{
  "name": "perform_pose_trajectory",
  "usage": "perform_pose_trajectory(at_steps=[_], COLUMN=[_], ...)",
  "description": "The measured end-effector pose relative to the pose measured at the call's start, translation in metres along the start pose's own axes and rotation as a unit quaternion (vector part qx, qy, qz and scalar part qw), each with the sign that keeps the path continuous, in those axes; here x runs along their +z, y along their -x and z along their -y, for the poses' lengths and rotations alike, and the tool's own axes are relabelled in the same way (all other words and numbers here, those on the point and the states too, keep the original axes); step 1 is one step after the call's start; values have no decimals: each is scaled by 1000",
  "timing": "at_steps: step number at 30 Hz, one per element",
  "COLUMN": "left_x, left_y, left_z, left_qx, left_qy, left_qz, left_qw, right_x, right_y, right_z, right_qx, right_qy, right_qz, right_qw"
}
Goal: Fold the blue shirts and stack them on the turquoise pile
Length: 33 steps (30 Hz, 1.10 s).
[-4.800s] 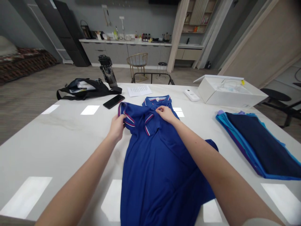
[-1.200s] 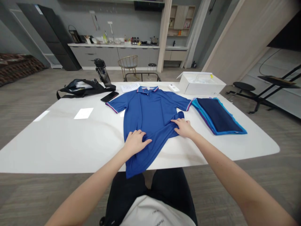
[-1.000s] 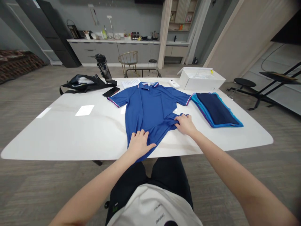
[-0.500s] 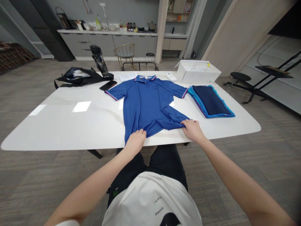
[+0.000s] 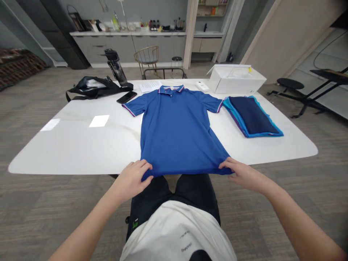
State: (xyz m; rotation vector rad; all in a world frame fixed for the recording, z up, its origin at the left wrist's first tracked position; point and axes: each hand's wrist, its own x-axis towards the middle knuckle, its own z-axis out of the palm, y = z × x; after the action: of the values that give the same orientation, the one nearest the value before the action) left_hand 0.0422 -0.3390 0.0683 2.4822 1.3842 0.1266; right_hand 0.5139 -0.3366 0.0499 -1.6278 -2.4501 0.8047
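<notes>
A blue polo shirt (image 5: pixel 176 130) lies spread on the white table (image 5: pixel 81 148), collar toward the far side and sleeves out to both sides. Its collar and cuffs carry red and white stripes. The bottom hem reaches the table's near edge and is pulled straight between my hands. My left hand (image 5: pixel 136 177) pinches the hem's left corner, thumb below and fingers above. At the right corner of the hem, my right hand (image 5: pixel 240 172) grips the cloth between thumb and fingers.
Right of the shirt lies a stack of folded clothes (image 5: pixel 252 116), dark navy on top. Behind it stands a white box (image 5: pixel 236 79). A phone (image 5: pixel 127 97), black bag (image 5: pixel 95 87), bottle (image 5: pixel 116 67), printed paper (image 5: pixel 150 86) and small white device (image 5: pixel 202 86) are along the far side.
The shirt's folded, wrinkled lower part now lies flat, with its hem drawn toward me. My hands have moved nearer to me and farther apart, to the hem's corners.
</notes>
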Motion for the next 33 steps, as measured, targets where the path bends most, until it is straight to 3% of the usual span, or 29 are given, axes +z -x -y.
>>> perform_pose_trajectory(at_steps=[3, 6, 10, 15, 18, 21, 24, 28, 31, 33], left_x=[12, 17, 18, 24, 30, 34, 33, 25, 17, 14], left_y=[7, 7, -10, -45, -57, -57, -49, -38, -29, -22], left_z=[-1, 9, 36, 54, 50, 50, 59, 79, 94, 101], left_qx=[-18, -43, -170, -291, -307, -303, -291, -310, -364, -377], left_qy=[-68, -46, 23, -22, -39, -4, 126, 258, 237, 190], left_qz=[-33, -54, -100, -84, -63, -81, -148, -255, -284, -264], left_qw=[997, 997, 980, 953, 949, 950, 937, 879, 855, 867], right_x=[-2, 4, 14, 10, 7, 7, 6, 1, 2, 4], right_y=[-8, -21, -34, -46, -51, -52, -47, -38, -36, -35], right_z=[-4, -11, -18, -16, -15, -16, -23, -35, -38, -38], right_qx=[5, 52, 171, 288, 289, 284, 283, 290, 302, 304], right_qy=[-26, 3, 122, 186, 177, 168, 159, 140, 150, 153], right_qz=[-19, -67, -130, -96, -83, -69, -72, -102, -94, -87], right_qw=[999, 996, 969, 934, 937, 941, 943, 941, 937, 936])
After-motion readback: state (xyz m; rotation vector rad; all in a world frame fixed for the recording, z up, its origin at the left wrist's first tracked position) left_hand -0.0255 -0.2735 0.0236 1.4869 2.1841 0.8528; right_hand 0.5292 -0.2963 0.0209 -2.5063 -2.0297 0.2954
